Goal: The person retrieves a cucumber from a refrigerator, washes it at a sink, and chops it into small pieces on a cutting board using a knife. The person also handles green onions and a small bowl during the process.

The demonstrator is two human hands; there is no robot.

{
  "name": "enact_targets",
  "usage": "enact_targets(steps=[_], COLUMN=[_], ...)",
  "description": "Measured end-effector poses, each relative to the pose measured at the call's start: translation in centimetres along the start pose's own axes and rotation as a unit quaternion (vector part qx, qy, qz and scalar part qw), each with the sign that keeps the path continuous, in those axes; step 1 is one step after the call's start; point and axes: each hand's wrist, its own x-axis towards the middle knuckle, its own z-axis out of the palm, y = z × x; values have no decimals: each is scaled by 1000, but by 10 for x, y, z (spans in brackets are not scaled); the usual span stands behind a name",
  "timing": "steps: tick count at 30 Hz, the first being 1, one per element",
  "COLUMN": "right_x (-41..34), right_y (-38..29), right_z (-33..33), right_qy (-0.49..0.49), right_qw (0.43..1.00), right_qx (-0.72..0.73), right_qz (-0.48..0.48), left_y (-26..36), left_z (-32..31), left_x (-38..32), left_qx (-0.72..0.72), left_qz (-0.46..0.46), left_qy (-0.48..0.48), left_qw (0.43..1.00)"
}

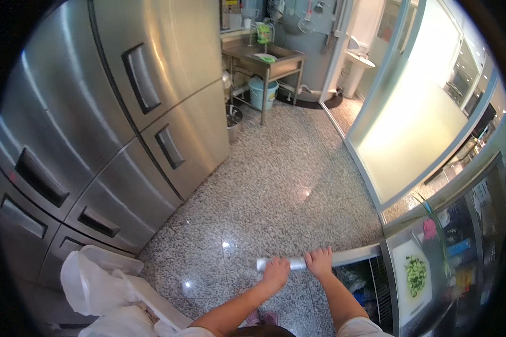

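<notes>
Both of my hands grip a pale, shiny roll (297, 264), perhaps of plastic film or bags, held level above the floor. Its left end sticks out past my left hand (277, 274), whose fingers curl over the roll. My right hand (319, 262) is closed over the other end, beside the top edge of an open refrigerator door or drawer (356, 254). To the right, chopped green vegetable (415, 276) lies on a white cutting board (409, 299) with a knife at its edge. Bagged items sit in the dark opening below my right forearm.
Steel refrigerator doors (185, 50) line the left side. White plastic bags and bins (88, 286) stand at lower left. A steel sink (274, 63) with a blue bucket (262, 93) beneath is at the back. Glass partitions (421, 126) run along the right. The floor (278, 181) is speckled stone.
</notes>
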Motion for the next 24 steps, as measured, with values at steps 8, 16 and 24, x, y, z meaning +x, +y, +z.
enact_targets(steps=[8, 16, 24], right_x=[-159, -306, -302], right_y=[47, 138, 146], right_z=[-50, -65, -24], right_qy=[-107, -273, -485], right_qw=[981, 955, 852], right_qx=[33, -77, -61], right_qz=[-157, -86, 188], left_y=[28, -123, -267], left_z=[38, 119, 16], left_x=[-80, -173, -210], left_qx=[-190, -190, -117], left_qz=[193, -43, -270], left_qy=[-337, -305, -366], left_qw=[902, 932, 883])
